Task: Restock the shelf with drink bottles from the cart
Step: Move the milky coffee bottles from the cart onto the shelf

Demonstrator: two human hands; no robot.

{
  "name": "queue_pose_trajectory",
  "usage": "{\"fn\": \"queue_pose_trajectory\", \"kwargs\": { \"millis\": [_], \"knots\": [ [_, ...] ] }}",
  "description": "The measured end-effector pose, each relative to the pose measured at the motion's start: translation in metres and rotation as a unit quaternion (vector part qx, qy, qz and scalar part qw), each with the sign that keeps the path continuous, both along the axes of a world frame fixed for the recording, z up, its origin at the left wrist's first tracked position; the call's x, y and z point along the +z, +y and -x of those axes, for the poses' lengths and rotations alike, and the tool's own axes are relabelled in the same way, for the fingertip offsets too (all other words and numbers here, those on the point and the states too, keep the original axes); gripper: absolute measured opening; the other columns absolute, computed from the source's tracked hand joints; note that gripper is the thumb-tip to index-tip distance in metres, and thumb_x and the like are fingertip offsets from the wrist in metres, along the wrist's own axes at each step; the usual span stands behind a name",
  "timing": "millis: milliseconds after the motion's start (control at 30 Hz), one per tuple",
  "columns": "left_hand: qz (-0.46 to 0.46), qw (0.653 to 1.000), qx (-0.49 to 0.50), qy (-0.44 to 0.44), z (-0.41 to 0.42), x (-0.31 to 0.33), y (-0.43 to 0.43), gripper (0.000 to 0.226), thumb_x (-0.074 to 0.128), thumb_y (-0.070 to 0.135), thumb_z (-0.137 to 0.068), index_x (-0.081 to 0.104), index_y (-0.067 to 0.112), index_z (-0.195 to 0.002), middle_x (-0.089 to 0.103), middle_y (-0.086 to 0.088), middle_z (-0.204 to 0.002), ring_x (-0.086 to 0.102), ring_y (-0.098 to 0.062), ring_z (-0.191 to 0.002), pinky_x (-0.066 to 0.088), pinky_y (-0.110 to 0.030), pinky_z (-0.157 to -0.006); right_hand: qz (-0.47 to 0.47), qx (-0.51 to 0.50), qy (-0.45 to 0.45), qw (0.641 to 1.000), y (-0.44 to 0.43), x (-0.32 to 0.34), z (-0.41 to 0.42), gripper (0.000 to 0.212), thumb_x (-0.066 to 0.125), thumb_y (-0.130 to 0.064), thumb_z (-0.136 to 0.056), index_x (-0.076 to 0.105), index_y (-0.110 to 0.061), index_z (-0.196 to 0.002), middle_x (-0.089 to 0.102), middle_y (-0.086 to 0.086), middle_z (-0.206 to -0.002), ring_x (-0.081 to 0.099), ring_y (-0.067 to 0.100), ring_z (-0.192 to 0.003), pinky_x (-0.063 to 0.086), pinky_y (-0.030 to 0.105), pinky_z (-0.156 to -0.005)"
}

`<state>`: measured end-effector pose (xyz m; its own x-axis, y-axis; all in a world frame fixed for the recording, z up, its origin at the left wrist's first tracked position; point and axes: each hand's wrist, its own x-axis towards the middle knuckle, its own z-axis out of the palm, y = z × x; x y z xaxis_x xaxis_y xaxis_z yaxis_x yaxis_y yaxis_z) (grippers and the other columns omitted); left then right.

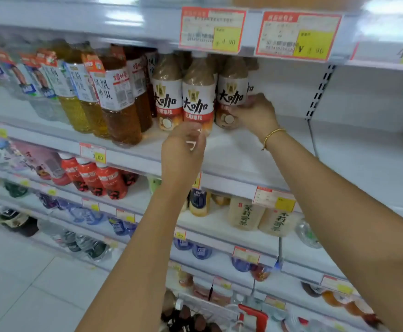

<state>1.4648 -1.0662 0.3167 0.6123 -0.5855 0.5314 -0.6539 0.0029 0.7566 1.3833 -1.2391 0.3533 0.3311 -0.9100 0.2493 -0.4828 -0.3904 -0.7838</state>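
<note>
Three brown coffee drink bottles with white and red labels stand side by side on the upper shelf (243,149). My left hand (183,149) grips the base of the middle bottle (198,99) at the shelf's front. My right hand (255,113) holds the lower part of the right bottle (231,92), which stands a little further back. The left bottle (167,97) is free. At the bottom edge, the cart (253,317) shows red handles, with dark bottle tops (186,317) beside it.
Amber tea bottles (121,111) crowd the shelf left of the coffee bottles. The shelf to the right of my right hand is bare white. Price tags (212,32) hang from the shelf above. Lower shelves hold red bottles (109,180), pale tea bottles (246,214) and water.
</note>
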Motion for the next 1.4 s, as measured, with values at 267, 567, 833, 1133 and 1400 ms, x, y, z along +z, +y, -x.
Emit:
{"fn": "queue_pose_trajectory", "kwargs": {
  "millis": [267,567,833,1133,1400],
  "knots": [
    [-0.064,0.994,-0.070,0.048,0.026,-0.103,0.112,0.041,0.048,0.031,-0.096,0.048,0.012,-0.060,0.039,-0.003,-0.046,0.040,-0.017,-0.045,0.033,-0.024,-0.047,0.150,0.091,0.005,0.984,0.153,-0.061,0.082,0.009,0.063,-0.020,-0.084,0.059,-0.013,-0.080,0.055,-0.007,-0.067,0.049,0.008,-0.064,0.040,0.019,-0.063],
    [-0.520,0.824,-0.022,0.222,0.038,-0.375,0.252,0.048,0.064,0.025,-0.079,0.052,0.013,-0.124,0.058,-0.010,-0.119,0.060,-0.030,-0.102,0.050,-0.037,-0.086,-0.221,0.222,0.285,0.906,0.271,-0.337,0.108,0.032,0.059,-0.023,-0.088,0.053,-0.012,-0.117,0.061,0.006,-0.109,0.059,0.023,-0.099,0.043,0.027,-0.080],
    [-0.574,0.743,0.087,0.333,0.022,-0.497,0.310,0.049,0.073,0.022,-0.066,0.054,0.012,-0.110,0.064,-0.008,-0.108,0.063,-0.025,-0.092,0.055,-0.037,-0.081,-0.463,0.169,0.271,0.827,0.327,-0.500,0.063,0.058,0.067,-0.036,-0.082,0.043,-0.009,-0.128,0.057,0.010,-0.113,0.056,0.022,-0.099,0.042,0.026,-0.079],
    [-0.698,0.653,0.164,0.243,0.034,-0.497,0.279,0.080,0.056,0.056,-0.079,0.032,0.003,-0.133,0.055,-0.014,-0.125,0.037,-0.032,-0.124,0.033,-0.039,-0.095,-0.493,0.044,0.128,0.860,0.352,-0.524,0.034,0.032,0.065,-0.032,-0.084,0.050,-0.005,-0.093,0.058,0.001,-0.073,0.065,0.024,-0.071,0.058,0.042,-0.070],
    [-0.603,0.711,0.210,0.296,0.039,-0.490,0.268,0.071,0.068,0.041,-0.078,0.037,-0.002,-0.125,0.055,-0.019,-0.122,0.044,-0.036,-0.118,0.044,-0.041,-0.090,-0.383,0.095,0.177,0.902,0.314,-0.478,0.073,0.031,0.059,-0.037,-0.088,0.048,-0.009,-0.088,0.056,0.003,-0.072,0.065,0.021,-0.062,0.040,0.015,-0.043]
  ]
}}
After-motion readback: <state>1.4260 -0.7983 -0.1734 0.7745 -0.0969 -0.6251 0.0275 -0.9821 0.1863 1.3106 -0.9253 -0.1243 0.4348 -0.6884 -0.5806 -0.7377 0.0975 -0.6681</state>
